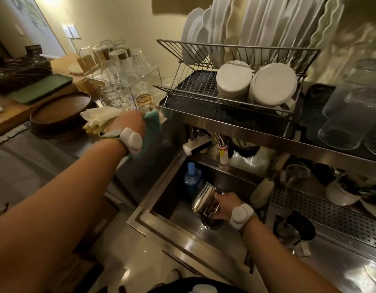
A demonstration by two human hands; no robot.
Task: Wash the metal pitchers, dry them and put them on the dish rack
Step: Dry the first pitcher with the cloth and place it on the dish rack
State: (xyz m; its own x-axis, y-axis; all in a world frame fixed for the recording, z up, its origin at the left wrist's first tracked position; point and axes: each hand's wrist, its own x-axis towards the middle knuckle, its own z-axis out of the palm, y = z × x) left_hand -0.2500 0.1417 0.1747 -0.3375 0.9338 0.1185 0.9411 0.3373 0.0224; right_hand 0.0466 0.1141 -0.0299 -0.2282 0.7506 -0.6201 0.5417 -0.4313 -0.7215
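A shiny metal pitcher [203, 200] is held tilted low in the steel sink [161, 187], above the drain. My right hand [224, 205] grips it by its handle side. My left hand [133, 123] is raised over the counter left of the sink and is closed on a teal cloth [154, 125] that hangs down from it. The wire dish rack [204, 96] stands on the shelf above the sink, with white plates upright in its top tier and two white bowls lying in the lower tier.
A faucet head [195, 145] juts out under the shelf. A blue bottle [192, 176] stands at the sink's back. Pale rubber gloves [98, 119], brown round trays [62, 113] and a clear box of glasses [119, 75] sit left. Upturned glasses [351, 115] are at right.
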